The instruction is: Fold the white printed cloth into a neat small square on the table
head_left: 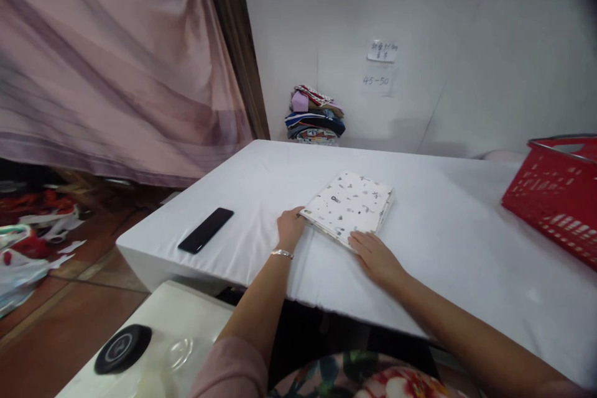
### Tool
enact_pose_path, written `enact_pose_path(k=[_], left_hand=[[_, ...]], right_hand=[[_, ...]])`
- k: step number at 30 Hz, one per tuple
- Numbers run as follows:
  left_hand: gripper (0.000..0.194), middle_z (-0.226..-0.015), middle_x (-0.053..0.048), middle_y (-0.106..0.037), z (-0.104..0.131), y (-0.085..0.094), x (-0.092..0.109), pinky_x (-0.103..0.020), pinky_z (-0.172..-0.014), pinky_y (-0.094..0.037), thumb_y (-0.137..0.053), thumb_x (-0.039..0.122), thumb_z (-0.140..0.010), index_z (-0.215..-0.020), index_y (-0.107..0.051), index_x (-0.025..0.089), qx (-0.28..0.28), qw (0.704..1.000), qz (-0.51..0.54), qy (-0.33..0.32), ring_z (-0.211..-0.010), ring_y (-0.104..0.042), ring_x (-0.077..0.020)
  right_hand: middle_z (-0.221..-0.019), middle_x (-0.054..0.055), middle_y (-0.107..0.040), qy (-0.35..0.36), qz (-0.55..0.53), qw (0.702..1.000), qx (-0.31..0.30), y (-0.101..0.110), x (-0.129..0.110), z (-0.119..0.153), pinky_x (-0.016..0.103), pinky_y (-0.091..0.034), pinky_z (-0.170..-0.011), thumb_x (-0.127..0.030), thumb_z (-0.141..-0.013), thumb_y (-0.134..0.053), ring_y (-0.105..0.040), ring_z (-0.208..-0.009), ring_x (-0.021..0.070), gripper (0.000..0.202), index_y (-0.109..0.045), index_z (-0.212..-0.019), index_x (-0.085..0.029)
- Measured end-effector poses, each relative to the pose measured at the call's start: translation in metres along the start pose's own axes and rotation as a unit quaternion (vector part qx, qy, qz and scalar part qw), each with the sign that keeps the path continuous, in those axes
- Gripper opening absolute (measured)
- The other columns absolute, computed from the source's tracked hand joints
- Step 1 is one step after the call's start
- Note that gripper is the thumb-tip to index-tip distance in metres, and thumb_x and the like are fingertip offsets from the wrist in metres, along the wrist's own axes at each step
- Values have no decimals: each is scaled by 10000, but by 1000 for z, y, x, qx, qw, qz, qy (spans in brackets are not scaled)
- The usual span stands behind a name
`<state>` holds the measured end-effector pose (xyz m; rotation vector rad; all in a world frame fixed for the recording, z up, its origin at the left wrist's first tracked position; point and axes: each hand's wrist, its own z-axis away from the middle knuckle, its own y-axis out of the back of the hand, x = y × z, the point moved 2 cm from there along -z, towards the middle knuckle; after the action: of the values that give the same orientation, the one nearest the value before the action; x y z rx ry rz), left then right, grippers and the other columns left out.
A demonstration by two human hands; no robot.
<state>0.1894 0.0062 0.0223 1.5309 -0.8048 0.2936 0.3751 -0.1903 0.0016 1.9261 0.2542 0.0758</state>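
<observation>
A folded white cloth (352, 204) printed with small dark figures lies flat on the white-covered table (448, 224). At its left corner, the fingers of my left hand (290, 227) are closed on the edge, and the thumb is mostly hidden. My right hand (377, 256) rests at the near right corner, its fingers stretched out flat on the top of the cloth. Left of my left hand, a black phone (206, 231) lies on the table.
A red plastic basket (555, 193) stands at the table's right side. Behind the far edge rises a stack of folded fabrics (315, 115). A pink curtain (125, 74) hangs at the left. In front, a white surface (186, 308) carries a round black object (123, 349).
</observation>
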Motion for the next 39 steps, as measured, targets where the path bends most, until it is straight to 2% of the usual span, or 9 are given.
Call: enact_pose_path(k=[4,8,13,18,23,27,32,36,39], left_hand=[[396,-1158,-13,-649,-2,6,11,-312,-942,-433,-462,182,-776,-1127,-637,239,-10,1000,5,1,-1084,-576,-197],[376,-1266,-32,-576,7,5,53,-362,-1066,-324,-433,193,-833,-1172,-592,222,44,985,-17,-163,-1212,-471,-192],[362,-1366,-85,-479,16,-22,74,-508,-1099,-208,-456,351,-882,-1206,-550,220,-8,948,-121,-294,-1309,-352,-266],[365,-1374,-91,-469,13,-38,56,-495,-1094,-221,-429,360,-895,-1223,-530,237,-24,942,-169,-290,-1327,-326,-260],[378,-1380,-96,-462,12,-36,55,-509,-1092,-213,-421,377,-896,-1230,-529,235,-26,944,-161,-287,-1324,-332,-271],[378,-1392,-89,-449,12,-35,57,-508,-1088,-218,-423,371,-894,-1234,-529,244,-37,946,-171,-274,-1323,-332,-270],[386,-1403,-87,-435,11,-37,54,-506,-1092,-205,-417,365,-893,-1245,-522,246,-44,945,-170,-274,-1334,-316,-268],[388,-1410,-89,-426,3,-32,59,-498,-1080,-227,-420,409,-888,-1214,-540,237,-92,953,-155,-243,-1336,-312,-264],[418,-1399,-112,-434,-13,-21,63,-464,-1039,-298,-404,448,-886,-1195,-546,205,-78,970,-144,-182,-1311,-349,-269]], right_hand=[[-1351,133,-497,2,22,1000,0,-1,-3,-1,488,-356,-1053,-46,-850,-339,-448,-1255,240,493,-484,-1312,-140],[-1349,135,-497,2,27,1000,4,0,-4,-3,493,-358,-1048,-38,-857,-326,-440,-1262,235,491,-483,-1311,-143],[-1359,143,-486,0,-5,1000,-25,11,-6,-2,492,-331,-1060,-88,-870,-366,-412,-1283,234,465,-467,-1322,-136],[-1380,112,-469,-34,-69,997,-30,36,-2,-22,478,-291,-1078,-363,-918,-407,-379,-1305,232,461,-429,-1349,-200],[-1458,145,-342,-127,-34,991,-16,47,30,-63,476,-183,-1101,-501,-919,-340,-220,-1374,273,561,-412,-1346,-144],[-1373,169,-420,-261,-21,962,-74,32,61,-66,470,-257,-1036,-488,-902,-373,-287,-1317,289,494,-500,-1217,-129],[-1255,132,-510,-271,-40,958,-83,21,73,-56,448,-329,-981,-481,-882,-408,-386,-1223,266,404,-558,-1079,-162],[-1389,142,-422,-296,-57,953,-42,21,94,-59,441,-313,-1024,-439,-904,-379,-303,-1322,275,443,-514,-1219,-159],[-1475,163,-297,-354,-53,933,-17,21,128,-66,421,-254,-1081,-393,-910,-372,-206,-1378,284,530,-410,-1347,-96]])
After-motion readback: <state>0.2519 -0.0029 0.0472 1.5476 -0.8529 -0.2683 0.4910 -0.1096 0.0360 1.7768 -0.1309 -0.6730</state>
